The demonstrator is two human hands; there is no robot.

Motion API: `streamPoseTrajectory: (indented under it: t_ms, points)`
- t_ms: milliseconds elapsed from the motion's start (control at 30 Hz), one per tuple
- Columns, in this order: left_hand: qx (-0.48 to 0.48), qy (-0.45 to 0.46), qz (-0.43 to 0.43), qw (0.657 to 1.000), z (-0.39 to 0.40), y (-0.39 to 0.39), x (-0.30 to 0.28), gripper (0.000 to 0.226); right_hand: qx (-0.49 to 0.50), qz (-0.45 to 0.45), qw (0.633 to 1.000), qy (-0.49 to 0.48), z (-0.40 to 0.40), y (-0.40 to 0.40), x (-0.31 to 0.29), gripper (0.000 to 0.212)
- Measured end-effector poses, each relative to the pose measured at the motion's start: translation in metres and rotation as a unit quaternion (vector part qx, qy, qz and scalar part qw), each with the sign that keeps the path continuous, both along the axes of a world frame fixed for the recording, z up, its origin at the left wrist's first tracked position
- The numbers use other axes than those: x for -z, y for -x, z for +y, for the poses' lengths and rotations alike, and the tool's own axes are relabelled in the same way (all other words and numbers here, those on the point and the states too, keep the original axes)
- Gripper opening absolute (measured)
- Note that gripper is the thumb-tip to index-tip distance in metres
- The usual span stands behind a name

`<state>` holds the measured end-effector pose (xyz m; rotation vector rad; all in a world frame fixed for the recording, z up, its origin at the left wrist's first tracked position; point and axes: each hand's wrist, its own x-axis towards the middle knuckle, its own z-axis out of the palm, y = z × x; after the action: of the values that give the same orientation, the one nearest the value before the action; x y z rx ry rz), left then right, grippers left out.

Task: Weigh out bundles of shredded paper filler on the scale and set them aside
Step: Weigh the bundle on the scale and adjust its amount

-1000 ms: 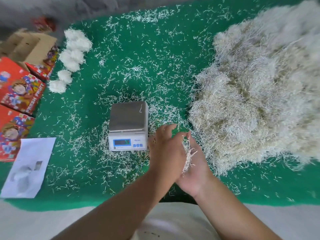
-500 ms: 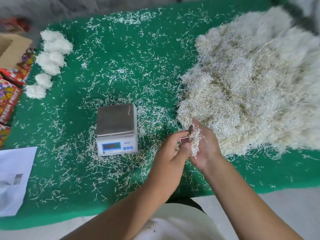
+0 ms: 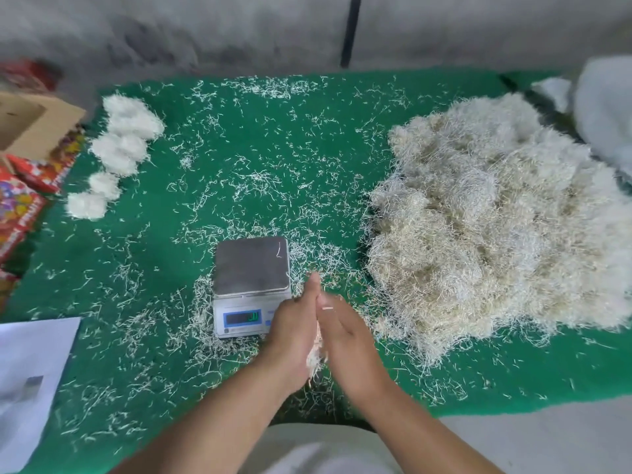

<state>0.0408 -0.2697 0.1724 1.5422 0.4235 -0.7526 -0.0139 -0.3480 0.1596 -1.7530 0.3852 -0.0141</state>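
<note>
A small digital scale (image 3: 251,266) with a steel pan sits on the green mat, holding only a stray strand. My left hand (image 3: 294,331) and my right hand (image 3: 345,336) are pressed palm to palm just right of the scale's display, with a small bundle of shredded paper (image 3: 314,359) squeezed between them. A large heap of shredded paper filler (image 3: 485,227) covers the right side of the mat. Several white finished bundles (image 3: 119,148) lie in a row at the far left.
Loose paper strands are scattered across the green mat (image 3: 239,148). An open cardboard box (image 3: 30,124) and red printed cartons (image 3: 20,206) sit at the left edge. A white sheet (image 3: 30,381) lies near left. A white bag (image 3: 605,107) is far right.
My hands moved left from the heap's edge toward the scale and closed flat together around the bundle. The view tilted upward, showing the wall.
</note>
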Motion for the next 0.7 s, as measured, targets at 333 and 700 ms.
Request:
streamPoseTrajectory:
  t_ms: [333, 700]
  points:
    - [0.116, -0.117, -0.189, 0.968, 0.065, -0.027, 0.012, 0.025, 0.168, 0.192, 0.916, -0.31, 0.018, -0.001, 0.015, 0.037]
    - [0.355, -0.289, -0.48, 0.749, 0.134, -0.031, -0.014, 0.029, 0.107, 0.236, 0.77, -0.583, 0.11, -0.03, -0.02, 0.046]
